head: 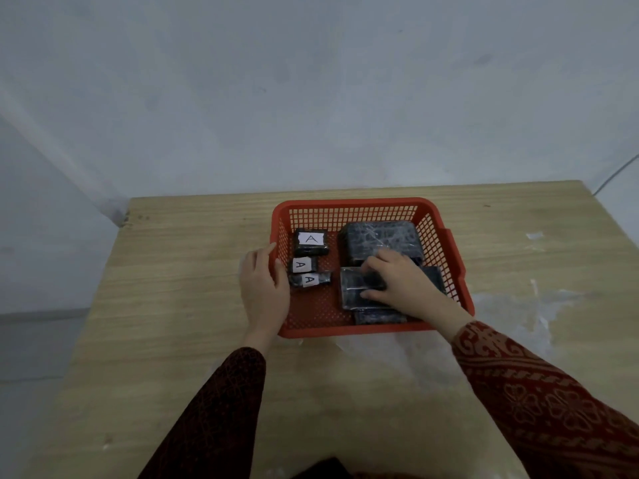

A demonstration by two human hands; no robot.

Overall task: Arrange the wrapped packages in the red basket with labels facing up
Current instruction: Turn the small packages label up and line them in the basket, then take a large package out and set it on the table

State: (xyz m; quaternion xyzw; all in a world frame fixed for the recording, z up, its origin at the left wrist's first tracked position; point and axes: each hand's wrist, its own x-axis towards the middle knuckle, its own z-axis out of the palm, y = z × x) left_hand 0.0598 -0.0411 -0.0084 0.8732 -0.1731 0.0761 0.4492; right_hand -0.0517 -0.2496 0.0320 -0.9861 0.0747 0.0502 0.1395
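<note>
Three labelled black wrapped packages (311,242) are lying in the red mesh basket (349,203); the right hand (397,281) is gripping an unlabelled package (356,288), the left hand (264,285) clasping the rim.

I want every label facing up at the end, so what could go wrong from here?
1. The large dark plastic-wrapped package at the back right of the red plastic mesh basket shows no label on top; it may be left label down.
2. The right hand grips a flat dark wrapped package that seems to overlap another dark package by the front wall; stacked so, a label could be hidden.
</note>
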